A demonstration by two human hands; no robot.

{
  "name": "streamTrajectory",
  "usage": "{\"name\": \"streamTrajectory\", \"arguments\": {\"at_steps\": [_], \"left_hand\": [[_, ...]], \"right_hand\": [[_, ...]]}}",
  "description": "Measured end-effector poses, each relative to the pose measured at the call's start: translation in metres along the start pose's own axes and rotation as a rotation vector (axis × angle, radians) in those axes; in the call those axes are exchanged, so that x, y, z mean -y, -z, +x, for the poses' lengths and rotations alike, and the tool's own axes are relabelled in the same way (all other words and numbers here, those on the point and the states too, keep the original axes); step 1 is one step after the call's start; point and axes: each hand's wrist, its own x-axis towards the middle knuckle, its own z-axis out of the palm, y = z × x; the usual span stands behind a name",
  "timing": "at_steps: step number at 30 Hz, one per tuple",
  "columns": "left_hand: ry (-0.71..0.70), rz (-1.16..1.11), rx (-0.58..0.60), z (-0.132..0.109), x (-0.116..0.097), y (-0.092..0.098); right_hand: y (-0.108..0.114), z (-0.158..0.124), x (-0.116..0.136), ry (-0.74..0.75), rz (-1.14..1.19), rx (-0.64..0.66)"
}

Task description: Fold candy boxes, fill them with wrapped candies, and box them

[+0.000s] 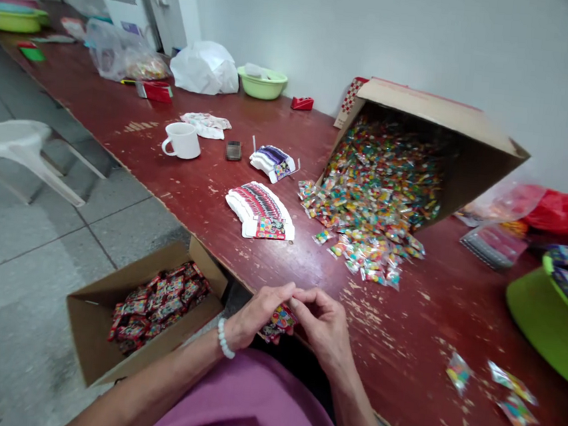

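The person's left hand and right hand are holding a small shiny multicoloured plastic packet just above the edge of the dark red wooden table. The fingers of both hands are pressing close together and pinching this packet. Its long axis is lying slanted, with the upper end pointing forward and to the right. Left of the fingers, an open brown cardboard box is holding many red packets. Far ahead of the fingers, a tilted brown cardboard carton is lying on its side beside a heap of colourful small packets. To the right, three loose colourful packets are resting on the table.
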Motion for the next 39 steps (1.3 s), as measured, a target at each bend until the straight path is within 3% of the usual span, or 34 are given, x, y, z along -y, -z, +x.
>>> {"name": "streamTrajectory", "arguments": {"at_steps": [5, 7, 11, 16, 21, 23, 26, 30, 33, 37, 39], "left_hand": [[0.107, -0.283, 0.014, 0.001, 0.0, 0.0], [0.132, -0.348, 0.029, 0.0, -0.001, 0.001], [0.122, -0.336, 0.014, -0.002, -0.004, 0.002], [-0.013, -0.187, -0.002, -0.005, -0.005, 0.003], [0.064, -0.242, 0.033, -0.005, -0.004, 0.003], [0.098, -0.27, 0.049, -0.004, -0.002, 0.005], [0.108, -0.279, 0.042, -0.004, 0.0, 0.007], [0.035, -0.261, 0.028, -0.003, 0.003, 0.008], [-0.021, -0.201, 0.023, -0.003, 0.003, 0.005], [0.019, -0.161, 0.011, -0.004, 0.003, 0.004], [0.01, -0.187, 0.008, -0.005, 0.005, 0.005]], "right_hand": [[-0.002, -0.008, -0.008, 0.215, -0.251, -0.025], [-0.005, -0.01, -0.011, 0.236, -0.267, -0.034], [-0.009, -0.01, -0.016, 0.06, -0.114, -0.005], [-0.009, -0.007, -0.011, -0.106, 0.04, -0.013], [-0.006, -0.003, 0.0, -0.241, 0.168, 0.025], [-0.005, -0.001, 0.002, -0.239, 0.156, 0.043], [-0.002, -0.002, 0.002, -0.12, 0.0, 0.069], [0.001, -0.005, -0.002, 0.002, -0.09, 0.088], [-0.001, -0.005, -0.008, -0.036, 0.005, 0.034], [-0.004, -0.002, -0.012, -0.137, 0.091, -0.032], [-0.002, -0.002, -0.013, -0.087, 0.037, -0.004]]}}
